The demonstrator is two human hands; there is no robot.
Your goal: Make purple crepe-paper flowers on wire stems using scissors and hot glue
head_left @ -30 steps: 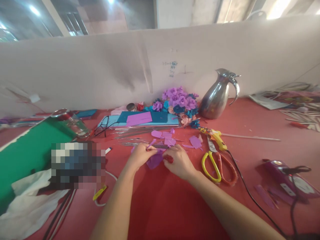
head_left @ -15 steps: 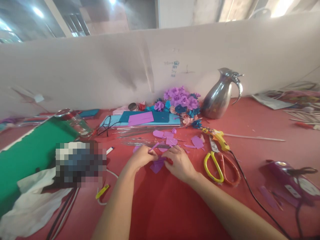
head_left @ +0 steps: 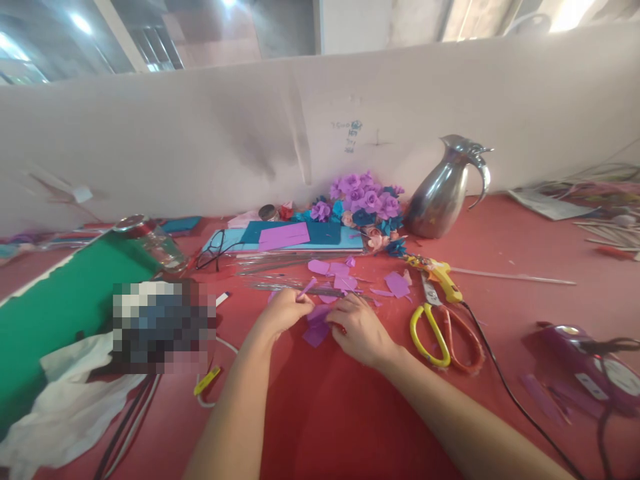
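My left hand (head_left: 286, 313) is closed, with a narrow purple paper strip (head_left: 307, 289) sticking up between thumb and fingers. Facing it, my right hand (head_left: 361, 331) pinches a small purple paper piece (head_left: 319, 313); its fingertips are partly hidden. Just below that piece lies another purple paper piece (head_left: 315, 335) on the red tabletop. Beyond my hands are several loose purple paper cutouts (head_left: 345, 283) and a bundle of thin wires (head_left: 280, 286).
Scissors (head_left: 429, 337) with yellow and red handles and a yellow glue gun (head_left: 446, 283) lie to the right. Behind are paper flowers (head_left: 370, 201), a metal jug (head_left: 440, 190) and stacked paper sheets (head_left: 325, 233). A purple power strip (head_left: 590, 367) sits far right, a green board (head_left: 75, 320) left.
A small gap has opened between my fingertips, and more of the purple paper piece shows there. The whole view has shifted slightly; the things on the table stay in place.
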